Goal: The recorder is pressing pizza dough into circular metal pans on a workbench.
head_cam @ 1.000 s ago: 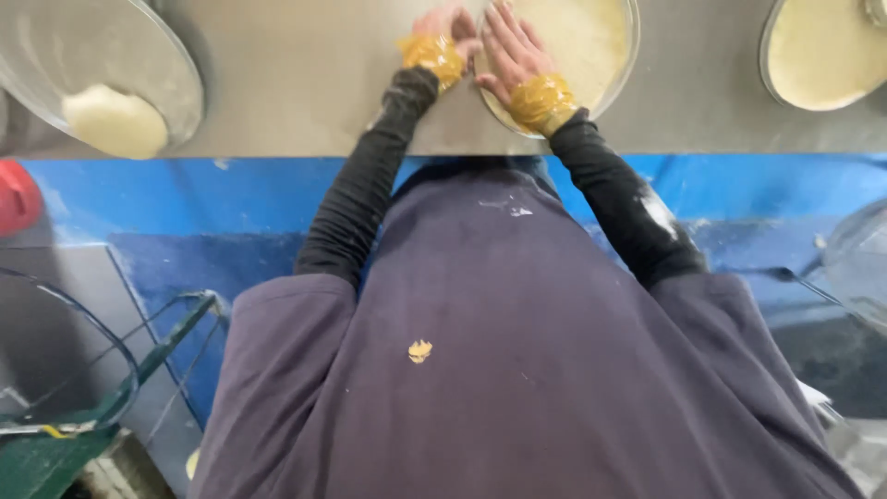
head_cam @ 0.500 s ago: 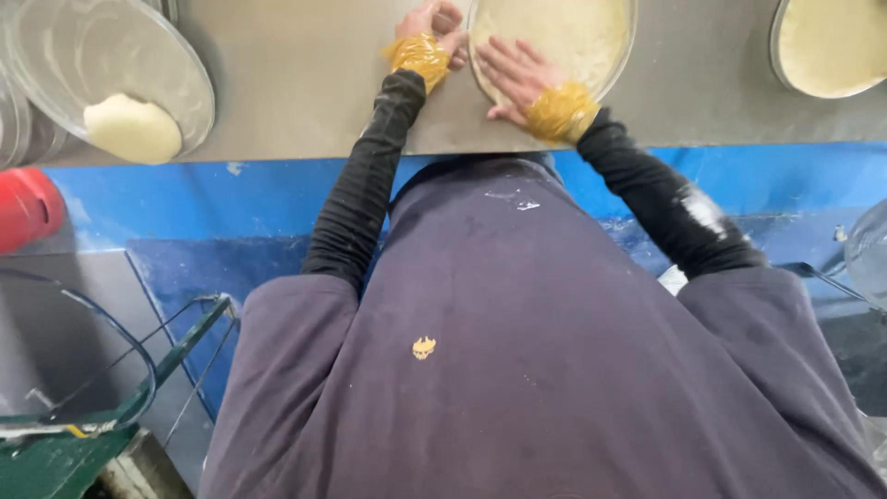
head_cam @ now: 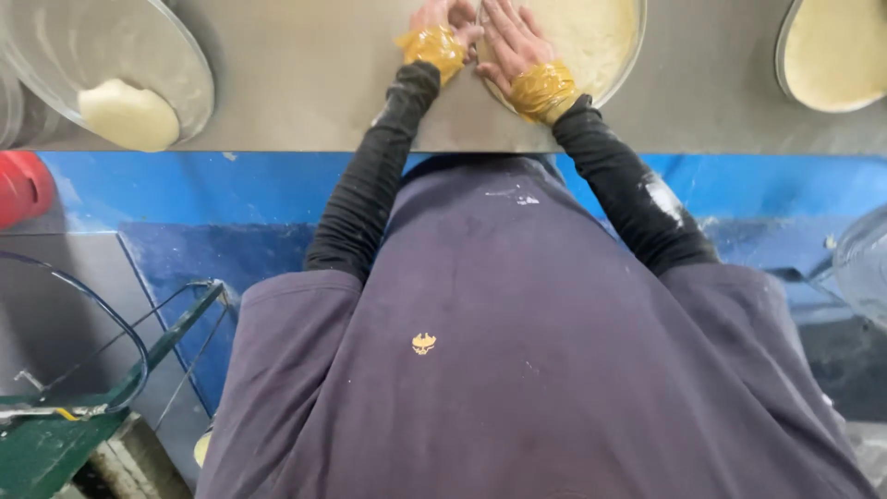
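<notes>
Pale, soft flattened dough in a round metal pan; both hands' fingers lie spread flat.

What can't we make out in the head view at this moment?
- Left hand: fingertips cut off by the top edge.
- Round pan of flattened dough: far part cut off by the top edge; the right hand covers its near-left rim.
- Second pan: cropped at the top right corner.
- Bowl holding a dough ball: top cropped.
- Table front: hidden behind the torso.
</notes>
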